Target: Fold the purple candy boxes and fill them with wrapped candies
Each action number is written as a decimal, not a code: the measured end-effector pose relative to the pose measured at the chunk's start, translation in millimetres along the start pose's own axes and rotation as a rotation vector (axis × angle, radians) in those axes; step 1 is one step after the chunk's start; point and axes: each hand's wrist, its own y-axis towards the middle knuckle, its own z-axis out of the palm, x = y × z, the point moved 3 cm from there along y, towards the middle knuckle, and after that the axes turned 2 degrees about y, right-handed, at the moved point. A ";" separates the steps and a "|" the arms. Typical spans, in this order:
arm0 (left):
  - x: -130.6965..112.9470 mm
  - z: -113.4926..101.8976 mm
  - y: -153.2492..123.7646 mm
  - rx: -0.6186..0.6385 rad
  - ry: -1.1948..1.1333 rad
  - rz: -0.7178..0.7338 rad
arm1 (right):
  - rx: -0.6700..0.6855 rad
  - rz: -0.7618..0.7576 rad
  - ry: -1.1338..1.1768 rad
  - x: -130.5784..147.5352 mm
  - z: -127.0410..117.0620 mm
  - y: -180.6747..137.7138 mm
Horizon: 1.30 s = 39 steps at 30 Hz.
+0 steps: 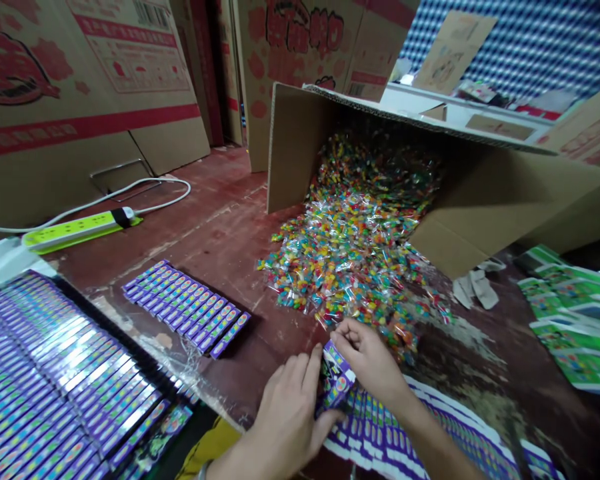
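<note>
My left hand [285, 413] and my right hand [367, 357] both grip a small purple printed box [336, 380] at the table's near edge. The left hand's fingers wrap its lower side; the right hand's fingers pinch its top end. Beneath my hands lies a fanned stack of flat purple box blanks [405, 440]. Just beyond my hands a heap of small clear-wrapped coloured candy packets [350, 247] spills onto the table.
The candy pours out of a large cardboard carton [485, 193] lying on its side. A row of filled purple boxes [187, 307] lies left of centre, with a big tray of them [55, 380] at far left. A green power strip [75, 230] and green packets [575, 320] flank the table.
</note>
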 end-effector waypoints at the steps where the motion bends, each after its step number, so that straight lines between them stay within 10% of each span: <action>1: 0.2 -0.8 1.3 0.007 -0.038 -0.022 | 0.006 -0.003 0.028 -0.1 -0.2 -0.5; 6: 8.2 -12.8 3.9 0.022 -0.306 -0.114 | 0.099 -0.018 0.007 -0.7 -12.8 -7.6; 12: 23.6 -28.2 5.5 0.092 -0.944 -0.188 | -0.126 -0.174 -0.233 12.3 -32.3 -22.1; 18: 13.1 -40.9 10.0 0.348 -1.579 -0.159 | 0.168 -0.355 -0.175 34.5 4.4 -43.7; 28: 31.2 -42.9 -10.8 0.431 -1.178 -0.192 | 0.656 0.076 0.050 43.2 1.9 -46.9; 34: 30.2 -39.2 -0.1 0.161 -1.142 -0.182 | -0.005 -0.063 0.186 31.8 24.7 -40.1; 39: 28.7 -22.9 -1.9 -0.069 -1.276 -0.332 | -0.134 -0.040 0.404 14.5 43.5 -35.0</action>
